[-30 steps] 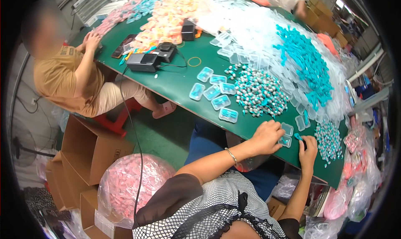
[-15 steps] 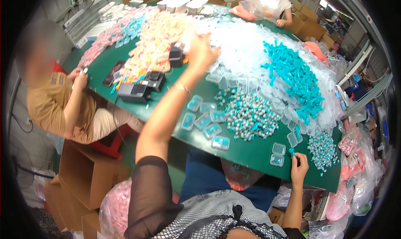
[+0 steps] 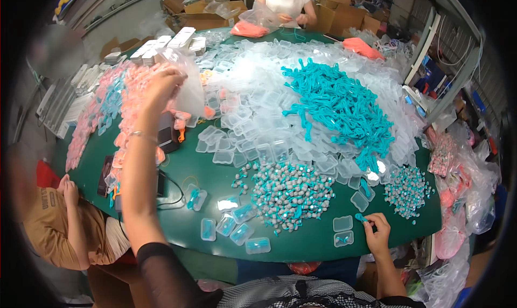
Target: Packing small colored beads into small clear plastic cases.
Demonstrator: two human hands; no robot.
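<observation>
My left hand (image 3: 166, 86) is stretched out over the far left of the table, its fingers closed on a clear plastic bag (image 3: 190, 84) that hangs beside the heap of orange-pink pieces (image 3: 137, 87). Near the front edge, my right hand (image 3: 378, 233) pinches a small teal cord piece (image 3: 360, 217). Just left of it lies an opened clear plastic case (image 3: 343, 223) with small teal bits in its lower half. Another open case (image 3: 360, 200) is behind it. Several filled cases (image 3: 242, 233) lie left of a pile of small grey-and-teal plugs (image 3: 293, 195).
Teal cord bundles (image 3: 342, 106) lie on a broad heap of clear cases (image 3: 247, 84). A smaller plug pile (image 3: 407, 189) sits at the right. Black devices (image 3: 167, 133) stand near my left forearm. One person (image 3: 59, 222) sits at the left, another (image 3: 283, 4) at the far side.
My view has swung to the left. My left hand has moved left, from over the white heap to the orange-pink pieces, with the bag now showing. My right hand keeps the teal piece.
</observation>
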